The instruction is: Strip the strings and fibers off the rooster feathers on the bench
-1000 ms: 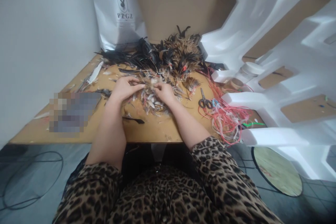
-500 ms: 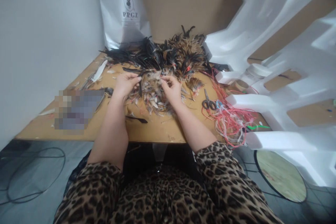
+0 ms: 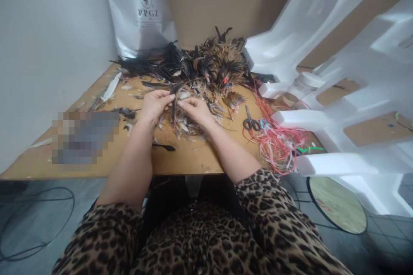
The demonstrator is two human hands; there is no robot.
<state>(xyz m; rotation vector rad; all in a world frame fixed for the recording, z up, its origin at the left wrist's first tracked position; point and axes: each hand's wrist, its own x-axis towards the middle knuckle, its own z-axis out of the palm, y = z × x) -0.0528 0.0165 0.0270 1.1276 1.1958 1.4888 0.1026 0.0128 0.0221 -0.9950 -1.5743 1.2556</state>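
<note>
Over the middle of the table, my left hand [image 3: 158, 104] is pinched on a dark feather [image 3: 174, 92]. Close beside it on the right, my right hand [image 3: 195, 111] has its thumb and fingertips pressed together; whatever is between them is too small to name. Beneath both hands lies a loose heap of small fluffy feathers [image 3: 183, 126]. Black feathers [image 3: 171, 62] and brown feathers [image 3: 230, 58] are piled just behind. A single dark feather [image 3: 164, 147] rests near the front edge.
Scissors [image 3: 251, 121] lie right of the feathers, beside tangled red and white strings [image 3: 280, 142]. White foam pieces [image 3: 300, 118] rise along the right. A silver bag [image 3: 142, 21] stands at the back left. A white feather [image 3: 112, 87] and a blurred-out object [image 3: 87, 137] are at left.
My right hand has moved left, closer to my left hand, and away from the fluffy feathers behind. The whole view has shifted slightly.
</note>
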